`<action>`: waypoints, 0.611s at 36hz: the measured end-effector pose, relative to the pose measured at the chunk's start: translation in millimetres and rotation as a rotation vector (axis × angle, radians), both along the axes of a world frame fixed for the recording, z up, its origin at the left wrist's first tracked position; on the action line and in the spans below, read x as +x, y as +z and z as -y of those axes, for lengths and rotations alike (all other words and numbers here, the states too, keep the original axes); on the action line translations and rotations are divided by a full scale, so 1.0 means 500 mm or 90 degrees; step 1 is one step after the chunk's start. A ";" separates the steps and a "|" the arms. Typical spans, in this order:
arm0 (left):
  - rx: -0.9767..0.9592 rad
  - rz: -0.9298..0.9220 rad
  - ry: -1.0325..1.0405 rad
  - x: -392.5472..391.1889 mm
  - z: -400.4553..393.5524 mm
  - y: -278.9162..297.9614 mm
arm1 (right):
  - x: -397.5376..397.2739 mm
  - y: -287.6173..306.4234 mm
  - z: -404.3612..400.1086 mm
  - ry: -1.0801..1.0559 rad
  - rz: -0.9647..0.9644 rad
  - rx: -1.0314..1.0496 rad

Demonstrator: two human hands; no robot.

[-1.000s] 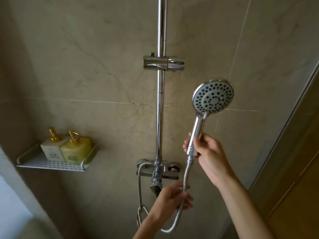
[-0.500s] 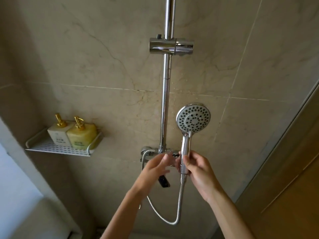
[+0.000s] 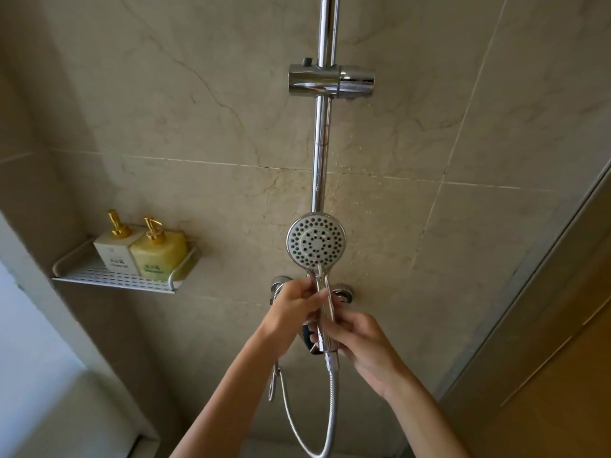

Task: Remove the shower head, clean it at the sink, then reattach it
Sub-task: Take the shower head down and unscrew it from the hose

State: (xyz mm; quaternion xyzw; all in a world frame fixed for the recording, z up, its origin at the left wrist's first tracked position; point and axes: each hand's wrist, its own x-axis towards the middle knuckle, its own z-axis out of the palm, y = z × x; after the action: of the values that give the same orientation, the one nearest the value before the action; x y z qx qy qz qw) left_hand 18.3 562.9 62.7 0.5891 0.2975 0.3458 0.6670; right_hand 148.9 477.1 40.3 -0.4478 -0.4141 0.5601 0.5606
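Shower head (image 3: 315,241) now lowered from the right to centre before the rail (image 3: 320,153), below the empty holder (image 3: 330,80), handle newly pinched by left hand (image 3: 291,307) and gripped by right hand (image 3: 358,340), hose (image 3: 332,408) still attached, likely ready for unscrewing.

Both hands raised, left hand (image 3: 294,304) apparently pinching, right hand (image 3: 358,342) gripping

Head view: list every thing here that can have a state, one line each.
Round chrome shower head: off its holder, held upright, spray face toward camera, hose attached.
Chrome slider holder: empty, on the rail.
Ribbed metal hose: hanging in a loop.
Left hand: gripping the handle's upper part.
Right hand: gripping the handle's lower end.
Two gold-pump bottles: upright, side by side on the white shelf.
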 end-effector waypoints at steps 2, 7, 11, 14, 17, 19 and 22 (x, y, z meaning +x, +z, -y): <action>-0.006 0.005 0.028 -0.003 -0.002 -0.001 | 0.008 -0.008 0.001 0.027 -0.035 -0.015; -0.044 0.026 0.079 -0.014 -0.011 -0.002 | 0.027 -0.022 0.002 0.050 -0.039 -0.055; -0.059 0.029 0.090 -0.025 -0.021 0.009 | 0.032 -0.035 0.000 0.150 0.052 -0.081; -0.056 0.020 0.073 -0.028 -0.024 0.018 | 0.026 -0.038 -0.005 0.241 0.009 -0.091; -0.052 0.019 0.060 -0.034 -0.027 0.026 | 0.015 -0.040 -0.011 0.285 -0.074 -0.079; -0.046 0.017 0.054 -0.038 -0.029 0.030 | 0.010 -0.041 -0.014 0.270 -0.081 -0.080; -0.028 0.000 0.054 -0.040 -0.030 0.034 | 0.006 -0.042 -0.018 0.227 -0.059 -0.091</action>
State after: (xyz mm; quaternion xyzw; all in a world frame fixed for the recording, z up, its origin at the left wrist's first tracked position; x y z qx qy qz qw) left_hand -1.8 578.1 79.5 0.5610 0.3296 0.3670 0.6648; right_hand 152.0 486.2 19.3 -0.3799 -0.4195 0.6986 0.4377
